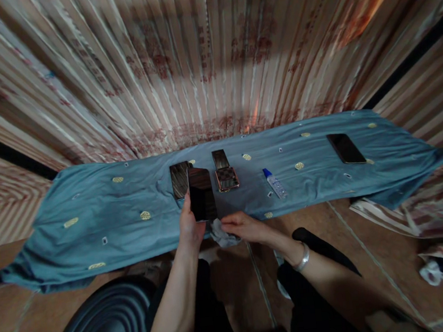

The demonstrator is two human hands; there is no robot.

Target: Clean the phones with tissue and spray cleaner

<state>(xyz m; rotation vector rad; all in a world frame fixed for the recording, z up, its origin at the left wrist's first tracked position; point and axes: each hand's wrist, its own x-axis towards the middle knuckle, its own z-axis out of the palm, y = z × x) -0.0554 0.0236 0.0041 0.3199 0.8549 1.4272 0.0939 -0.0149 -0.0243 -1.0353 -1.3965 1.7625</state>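
Note:
My left hand is closed round the lower left edge of a dark smartphone, held tilted above the cloth. Pinched in my right hand is a crumpled pale tissue or cloth, just below the phone's lower right corner. Partly behind the held phone lies another dark phone. To its right sits a small squarish device with a rose-gold rim, with a dark flat piece touching its top. A clear bottle with a blue cap lies further right.
A blue-green cloth with yellow prints covers the long narrow table. One more dark phone lies toward its right end. Striped curtains hang close behind and at both sides. A black ribbed round stool stands at lower left.

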